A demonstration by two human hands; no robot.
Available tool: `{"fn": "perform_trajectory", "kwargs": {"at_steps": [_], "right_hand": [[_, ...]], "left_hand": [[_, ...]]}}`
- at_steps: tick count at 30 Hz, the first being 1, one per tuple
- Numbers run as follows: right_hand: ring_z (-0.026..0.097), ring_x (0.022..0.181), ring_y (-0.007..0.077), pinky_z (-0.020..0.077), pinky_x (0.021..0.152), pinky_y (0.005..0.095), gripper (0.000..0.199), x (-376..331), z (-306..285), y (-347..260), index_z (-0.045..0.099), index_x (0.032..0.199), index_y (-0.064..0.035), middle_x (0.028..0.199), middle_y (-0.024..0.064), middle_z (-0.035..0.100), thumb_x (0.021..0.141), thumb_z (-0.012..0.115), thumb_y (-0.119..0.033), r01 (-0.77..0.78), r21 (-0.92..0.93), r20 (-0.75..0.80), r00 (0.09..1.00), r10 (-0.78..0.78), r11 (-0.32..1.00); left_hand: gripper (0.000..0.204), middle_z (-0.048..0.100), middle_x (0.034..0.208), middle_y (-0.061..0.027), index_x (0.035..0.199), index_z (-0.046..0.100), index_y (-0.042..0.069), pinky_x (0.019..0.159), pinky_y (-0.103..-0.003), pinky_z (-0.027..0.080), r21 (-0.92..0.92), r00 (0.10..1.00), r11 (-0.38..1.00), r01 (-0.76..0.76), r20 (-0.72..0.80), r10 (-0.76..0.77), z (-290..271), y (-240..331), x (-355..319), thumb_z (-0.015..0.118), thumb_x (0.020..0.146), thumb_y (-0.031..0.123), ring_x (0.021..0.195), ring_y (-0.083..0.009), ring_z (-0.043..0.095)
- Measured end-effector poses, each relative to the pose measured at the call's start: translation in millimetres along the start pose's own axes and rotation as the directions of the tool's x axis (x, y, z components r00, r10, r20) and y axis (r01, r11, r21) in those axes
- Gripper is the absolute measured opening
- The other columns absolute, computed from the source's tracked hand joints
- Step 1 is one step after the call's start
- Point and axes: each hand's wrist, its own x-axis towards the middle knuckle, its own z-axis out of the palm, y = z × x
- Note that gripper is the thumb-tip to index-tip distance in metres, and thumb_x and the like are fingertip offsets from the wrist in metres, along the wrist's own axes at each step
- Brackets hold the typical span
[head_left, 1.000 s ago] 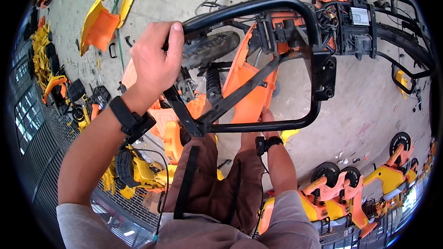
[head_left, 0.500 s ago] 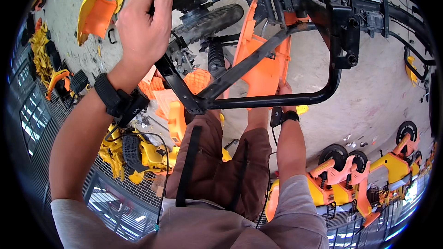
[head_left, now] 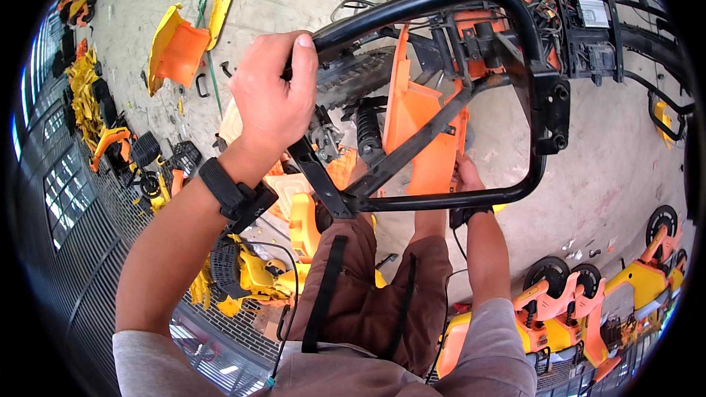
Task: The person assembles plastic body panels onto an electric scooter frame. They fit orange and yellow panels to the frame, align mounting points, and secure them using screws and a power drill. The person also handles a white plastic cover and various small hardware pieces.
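A black tubular metal frame (head_left: pixel 456 198) of a vehicle loops across in front of me, over my knees. My left hand (head_left: pixel 273 92) is wrapped round its upper left tube, with the thumb on top. Low down behind the frame, my right hand (head_left: pixel 468 174) pinches the right edge of a long orange plastic panel (head_left: pixel 415 114). That panel stands upright inside the loop, and a diagonal black bar passes in front of it. Left of the panel are a black coil shock absorber (head_left: pixel 369 131) and a knobbly tyre (head_left: pixel 357 77), both partly hidden by the frame.
A yellow-and-orange body panel (head_left: pixel 179 51) lies on the concrete floor at far left, beside a green cord. Yellow parts (head_left: pixel 254 272) are heaped at lower left. Several orange-and-yellow scooters (head_left: pixel 559 309) stand at lower right. Cables (head_left: pixel 353 7) lie beyond the frame.
The frame, my hands and the surroundings all sit lower and somewhat to the right in the picture, and more floor shows beyond. Both hands keep their holds.
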Motion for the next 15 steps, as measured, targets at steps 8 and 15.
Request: {"fn": "perform_trajectory", "kwargs": {"at_steps": [8,15], "right_hand": [[0.029,0.042,0.0022,0.0199,0.037,0.0199,0.032,-29,26,-10,0.057,0.089,-0.0107,0.057,-0.0092,0.039,0.103,0.041,-0.036,-0.002,0.110,-0.067,0.998,0.010,0.994],[0.031,0.042,0.0028,0.0220,0.037,0.0198,0.035,-35,18,18,0.058,0.090,-0.0099,0.058,-0.0069,0.044,0.103,0.042,-0.038,0.020,0.125,-0.191,0.982,0.004,0.992]], "left_hand": [[0.014,0.063,0.073,-0.0129,0.086,0.068,0.002,0.057,-0.035,0.046,-0.033,0.999,0.999,0.004,-0.034,-0.006,1,-4,-2,0.061,0.089,0.015,0.061,-0.0273,0.059],[0.015,0.062,0.072,-0.0124,0.086,0.068,0.002,0.057,-0.035,0.046,-0.044,0.999,0.998,0.035,-0.015,-0.036,0,-2,-4,0.061,0.089,0.015,0.061,-0.0265,0.058]]}}
